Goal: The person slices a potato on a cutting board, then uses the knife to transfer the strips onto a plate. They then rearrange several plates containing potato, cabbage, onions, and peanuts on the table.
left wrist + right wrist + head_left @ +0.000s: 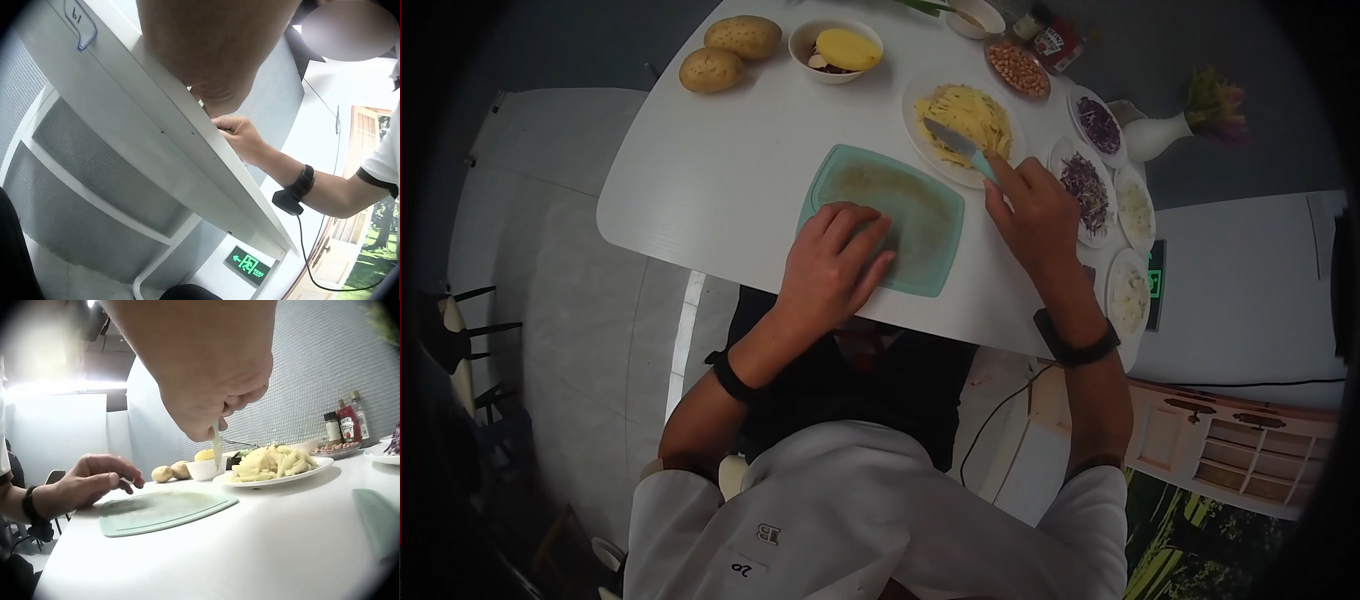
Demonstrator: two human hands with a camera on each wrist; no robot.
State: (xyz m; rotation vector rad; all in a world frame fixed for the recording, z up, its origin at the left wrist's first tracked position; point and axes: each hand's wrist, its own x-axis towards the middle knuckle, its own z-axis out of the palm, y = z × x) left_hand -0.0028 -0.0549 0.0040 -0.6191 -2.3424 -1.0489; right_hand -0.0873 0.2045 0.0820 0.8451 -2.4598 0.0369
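Note:
My right hand (1040, 215) grips a small knife (952, 138) by its pale green handle. The blade overlaps the potato strips (980, 105) heaped on a white plate (912, 112). In the right wrist view the knife (217, 447) points downward beside that heap. My left hand (830, 260), fingers loosely bent and holding nothing, is at the left part of a green cutting board (920, 235). Wet, brownish smears mark the board's surface. Most of the left hand's fingers are hidden in the left wrist view.
Two whole potatoes (743, 37) and a bowl (797, 62) with a peeled potato (848, 49) stand at the far left. Rightward are peanuts (1017, 68), a ketchup bottle (1055, 48), plates of shredded purple cabbage (1085, 195) and a white vase (1155, 137). A green flat piece (377, 519) lies right.

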